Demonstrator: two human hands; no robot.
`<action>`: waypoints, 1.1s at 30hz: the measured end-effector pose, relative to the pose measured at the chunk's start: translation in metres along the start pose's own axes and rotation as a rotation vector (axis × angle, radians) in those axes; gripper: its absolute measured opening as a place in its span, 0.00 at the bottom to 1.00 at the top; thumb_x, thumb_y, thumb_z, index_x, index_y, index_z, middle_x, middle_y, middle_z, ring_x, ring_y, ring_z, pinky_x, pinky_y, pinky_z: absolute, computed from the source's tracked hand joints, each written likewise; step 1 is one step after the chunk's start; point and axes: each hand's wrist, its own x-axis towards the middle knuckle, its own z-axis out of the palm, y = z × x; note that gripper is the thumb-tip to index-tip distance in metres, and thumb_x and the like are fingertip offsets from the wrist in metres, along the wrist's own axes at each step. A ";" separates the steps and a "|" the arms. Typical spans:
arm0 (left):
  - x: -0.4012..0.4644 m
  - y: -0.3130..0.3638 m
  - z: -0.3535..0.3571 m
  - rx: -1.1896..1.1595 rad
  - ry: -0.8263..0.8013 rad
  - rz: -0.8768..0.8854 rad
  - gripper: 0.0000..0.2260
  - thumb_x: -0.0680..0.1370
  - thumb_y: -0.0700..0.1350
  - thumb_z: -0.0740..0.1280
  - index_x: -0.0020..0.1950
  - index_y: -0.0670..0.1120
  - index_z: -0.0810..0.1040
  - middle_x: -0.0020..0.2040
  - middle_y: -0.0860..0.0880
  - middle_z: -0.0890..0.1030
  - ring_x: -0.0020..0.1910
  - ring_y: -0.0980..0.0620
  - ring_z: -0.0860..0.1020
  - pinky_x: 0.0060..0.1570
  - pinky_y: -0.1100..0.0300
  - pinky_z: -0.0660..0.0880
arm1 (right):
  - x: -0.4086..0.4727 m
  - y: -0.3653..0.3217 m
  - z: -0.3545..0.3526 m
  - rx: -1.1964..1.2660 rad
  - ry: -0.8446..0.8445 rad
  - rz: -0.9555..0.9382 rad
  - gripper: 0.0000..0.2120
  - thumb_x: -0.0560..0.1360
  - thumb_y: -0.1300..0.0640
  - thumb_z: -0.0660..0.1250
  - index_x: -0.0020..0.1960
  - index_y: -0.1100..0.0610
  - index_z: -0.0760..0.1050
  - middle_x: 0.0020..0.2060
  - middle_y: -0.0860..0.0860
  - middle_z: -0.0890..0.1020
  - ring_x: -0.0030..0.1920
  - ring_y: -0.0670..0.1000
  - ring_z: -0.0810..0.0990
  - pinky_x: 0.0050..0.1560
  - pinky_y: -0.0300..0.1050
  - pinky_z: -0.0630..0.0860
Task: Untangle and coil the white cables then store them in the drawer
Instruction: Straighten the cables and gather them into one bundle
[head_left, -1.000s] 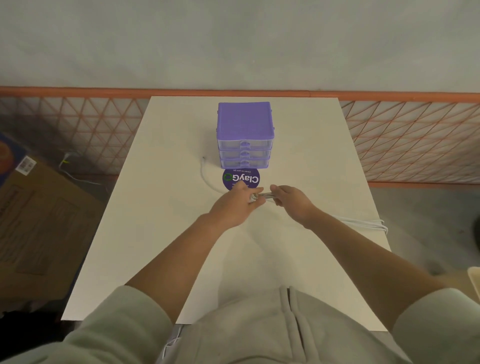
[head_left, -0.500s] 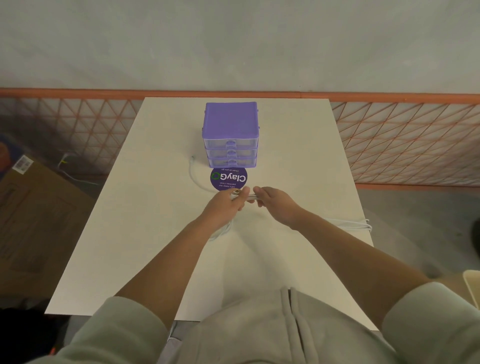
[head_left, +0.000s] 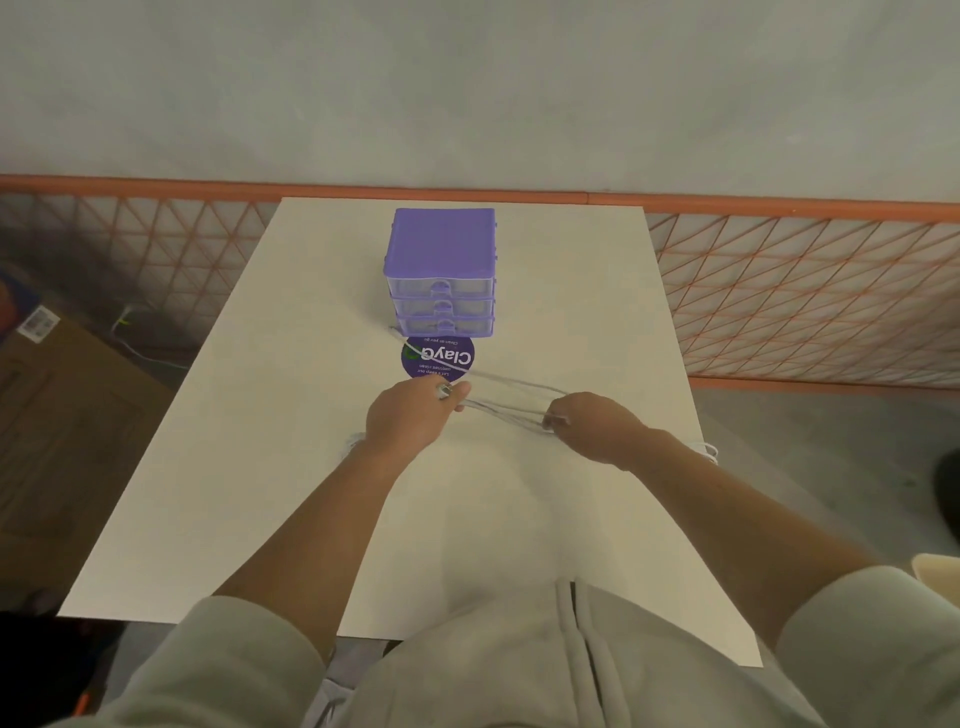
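Observation:
Thin white cables (head_left: 506, 402) stretch in several strands between my two hands above the white table (head_left: 260, 493). My left hand (head_left: 413, 418) grips one end of the strands, fingers curled. To the right, my right hand (head_left: 592, 428) pinches the other end. One strand runs up across the round purple sticker (head_left: 439, 358) toward the foot of the purple drawer unit (head_left: 441, 273). A bit of cable shows by my left wrist (head_left: 353, 441) and more lies at the table's right edge (head_left: 706, 451). The unit's three clear drawers are all closed.
An orange mesh fence (head_left: 810, 296) runs behind and to the right of the table. Cardboard boxes (head_left: 62, 415) sit on the floor at left. The table's right edge is close to my right forearm.
My hands have drawn apart, the right one moving rightward, so the cable strands now stretch between them. The loose cable end left of the drawers has pulled in toward the sticker.

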 end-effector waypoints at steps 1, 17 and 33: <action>0.000 -0.001 0.002 0.005 0.006 -0.015 0.19 0.80 0.64 0.56 0.43 0.55 0.80 0.46 0.51 0.83 0.44 0.47 0.79 0.43 0.55 0.72 | -0.002 0.006 0.000 -0.033 0.022 0.007 0.14 0.81 0.53 0.55 0.59 0.52 0.78 0.56 0.51 0.80 0.56 0.55 0.78 0.58 0.48 0.73; -0.002 0.000 0.014 -0.013 0.094 -0.114 0.21 0.81 0.62 0.55 0.51 0.51 0.82 0.50 0.53 0.84 0.50 0.46 0.80 0.47 0.55 0.72 | -0.030 0.042 -0.032 0.558 0.502 0.252 0.21 0.75 0.38 0.66 0.47 0.57 0.72 0.39 0.48 0.74 0.37 0.49 0.71 0.34 0.45 0.66; 0.001 0.001 0.020 -0.076 0.103 -0.117 0.19 0.81 0.61 0.56 0.48 0.52 0.81 0.48 0.56 0.84 0.46 0.48 0.79 0.45 0.56 0.72 | -0.019 -0.001 -0.080 -0.106 0.960 -0.234 0.11 0.78 0.55 0.63 0.53 0.50 0.84 0.35 0.48 0.76 0.41 0.55 0.74 0.46 0.50 0.66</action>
